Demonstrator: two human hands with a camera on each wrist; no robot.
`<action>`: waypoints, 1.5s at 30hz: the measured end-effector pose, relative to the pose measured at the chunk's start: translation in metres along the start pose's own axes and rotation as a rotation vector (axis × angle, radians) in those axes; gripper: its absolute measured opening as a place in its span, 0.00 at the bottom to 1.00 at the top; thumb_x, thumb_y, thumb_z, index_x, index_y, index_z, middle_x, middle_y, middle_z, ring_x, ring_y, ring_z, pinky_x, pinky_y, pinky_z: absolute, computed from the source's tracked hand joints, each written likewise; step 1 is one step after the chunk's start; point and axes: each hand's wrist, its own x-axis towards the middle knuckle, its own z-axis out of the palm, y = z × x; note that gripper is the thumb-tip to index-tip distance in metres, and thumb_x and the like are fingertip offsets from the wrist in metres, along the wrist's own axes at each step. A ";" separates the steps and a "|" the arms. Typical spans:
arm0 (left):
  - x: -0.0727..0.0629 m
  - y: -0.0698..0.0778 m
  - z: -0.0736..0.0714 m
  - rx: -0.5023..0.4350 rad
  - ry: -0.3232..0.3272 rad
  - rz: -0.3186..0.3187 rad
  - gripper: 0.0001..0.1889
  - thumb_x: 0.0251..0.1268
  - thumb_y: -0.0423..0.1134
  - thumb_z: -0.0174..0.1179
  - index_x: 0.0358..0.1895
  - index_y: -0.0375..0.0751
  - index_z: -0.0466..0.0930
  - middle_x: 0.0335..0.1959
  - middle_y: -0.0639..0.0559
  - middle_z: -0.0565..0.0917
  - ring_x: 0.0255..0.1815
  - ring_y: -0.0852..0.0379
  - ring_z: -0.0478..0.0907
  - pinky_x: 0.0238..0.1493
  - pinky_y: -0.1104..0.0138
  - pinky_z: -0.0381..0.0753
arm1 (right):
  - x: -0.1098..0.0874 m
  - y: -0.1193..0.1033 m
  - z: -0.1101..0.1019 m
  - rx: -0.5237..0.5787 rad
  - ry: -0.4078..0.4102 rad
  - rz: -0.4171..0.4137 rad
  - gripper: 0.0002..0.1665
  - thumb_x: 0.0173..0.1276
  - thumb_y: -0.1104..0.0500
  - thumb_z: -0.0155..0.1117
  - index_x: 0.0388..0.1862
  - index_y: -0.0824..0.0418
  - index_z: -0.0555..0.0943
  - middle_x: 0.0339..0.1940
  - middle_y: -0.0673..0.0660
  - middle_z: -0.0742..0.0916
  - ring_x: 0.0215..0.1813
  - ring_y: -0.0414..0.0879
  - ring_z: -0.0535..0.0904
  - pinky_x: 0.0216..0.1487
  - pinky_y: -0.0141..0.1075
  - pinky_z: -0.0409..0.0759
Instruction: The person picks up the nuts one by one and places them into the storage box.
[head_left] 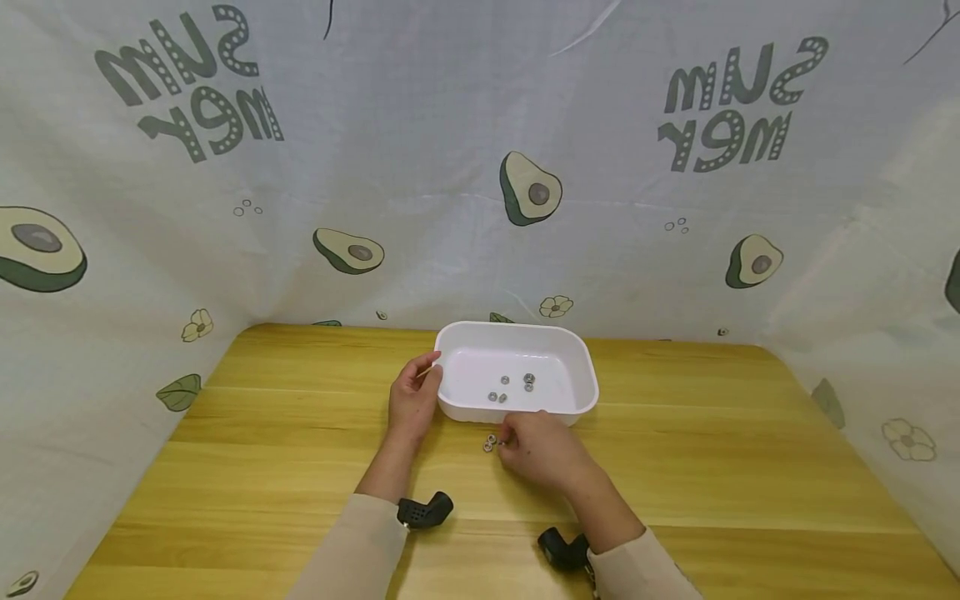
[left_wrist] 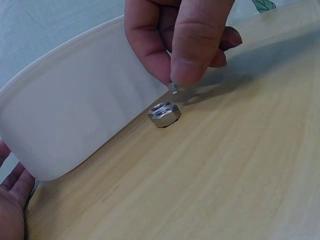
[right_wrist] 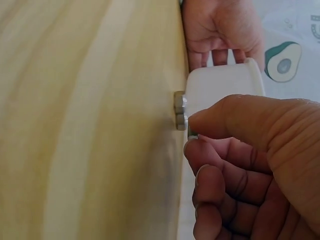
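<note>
A white rectangular tray (head_left: 480, 414) stands on the table with several metal nuts (head_left: 528, 379) lying inside. At its left end is my left hand (head_left: 412, 400), thumb and fingers resting against the outer wall near the rim. My right hand (head_left: 543, 450) is low at the tray's front side, pinching a small metal nut (left_wrist: 173, 88) between thumb and index finger; most of that nut is hidden by the fingertips. Right beside those fingertips, two loose hex nuts (head_left: 489, 443) sit close together on the table in front of the tray.
The wooden table (head_left: 300, 500) extends to both sides of the tray and toward me. A pale cloth (head_left: 450, 167) printed with avocados hangs behind and at the sides. Black wrist cameras (head_left: 425, 510) are strapped at both sleeves.
</note>
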 end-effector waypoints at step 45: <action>0.000 0.001 0.001 0.015 0.001 0.013 0.17 0.73 0.41 0.58 0.60 0.42 0.83 0.65 0.43 0.79 0.65 0.43 0.78 0.67 0.54 0.80 | -0.010 -0.005 -0.050 0.138 0.068 0.047 0.05 0.67 0.55 0.71 0.33 0.53 0.84 0.22 0.46 0.80 0.26 0.40 0.73 0.29 0.32 0.72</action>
